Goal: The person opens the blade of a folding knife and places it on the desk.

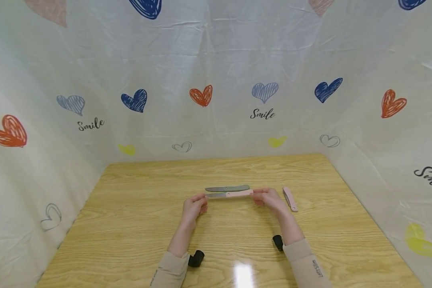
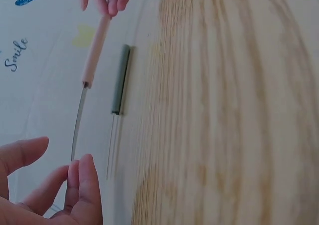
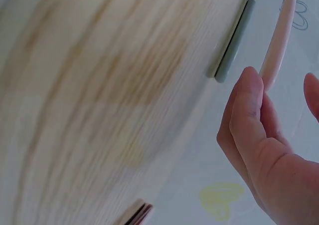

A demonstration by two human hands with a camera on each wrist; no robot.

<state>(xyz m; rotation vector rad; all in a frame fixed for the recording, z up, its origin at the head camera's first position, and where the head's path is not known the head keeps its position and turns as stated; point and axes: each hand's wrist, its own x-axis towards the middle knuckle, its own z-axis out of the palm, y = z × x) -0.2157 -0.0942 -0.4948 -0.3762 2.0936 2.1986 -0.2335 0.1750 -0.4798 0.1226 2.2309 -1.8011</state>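
A folding knife with a pink handle (image 1: 239, 193) lies stretched between both hands, its blade unfolded. The left hand (image 1: 194, 208) pinches the blade (image 2: 78, 120) near its tip with its fingertips. At the other end, the right hand (image 1: 270, 199) holds the butt of the pink handle (image 3: 279, 43) in its fingertips. Just beyond it, a green-handled folding knife (image 1: 237, 188) rests unfolded on the table, roughly parallel. The left wrist view shows the green handle (image 2: 120, 80) lower than the pink one. Part of the pink knife's blade tip is hidden by the left fingers.
A folded pink knife (image 1: 290, 199) lies on the wooden table (image 1: 137, 224) to the right of the right hand. Black wrist-camera mounts (image 1: 196, 259) stick out from both sleeves. A white curtain (image 1: 230, 132) printed with hearts borders the table's back and sides.
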